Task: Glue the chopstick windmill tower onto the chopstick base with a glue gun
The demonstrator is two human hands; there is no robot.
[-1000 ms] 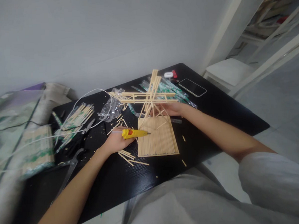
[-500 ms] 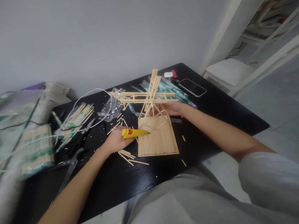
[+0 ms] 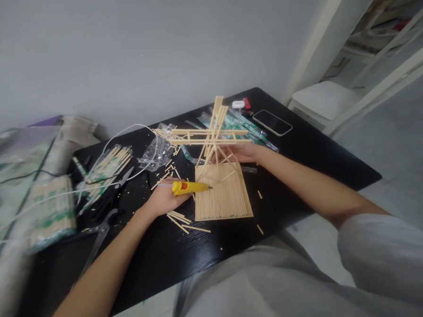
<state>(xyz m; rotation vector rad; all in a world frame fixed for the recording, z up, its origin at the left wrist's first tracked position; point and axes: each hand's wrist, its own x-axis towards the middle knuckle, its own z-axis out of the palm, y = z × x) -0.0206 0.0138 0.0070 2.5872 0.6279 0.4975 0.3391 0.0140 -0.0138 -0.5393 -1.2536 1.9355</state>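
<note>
A square base of wooden sticks [image 3: 223, 195] lies on the black table [image 3: 303, 158]. From its far edge rises a stick tower with crossed blades [image 3: 210, 136], like a windmill. My right hand [image 3: 240, 153] is closed around the tower's lower struts. My left hand [image 3: 163, 199] grips a yellow glue gun [image 3: 189, 188], its nozzle pointing right over the base's left edge. A white cord [image 3: 125, 134] trails from the gun toward the left.
Cut stick pieces [image 3: 182, 221] lie beside the base. Scissors [image 3: 119, 184], pliers [image 3: 98, 235] and wrapped chopstick packs [image 3: 107, 168] sit at left. A phone [image 3: 272, 123] and a small white-and-red item [image 3: 240, 104] lie at the far right. A white chair [image 3: 322, 100] stands beyond the table.
</note>
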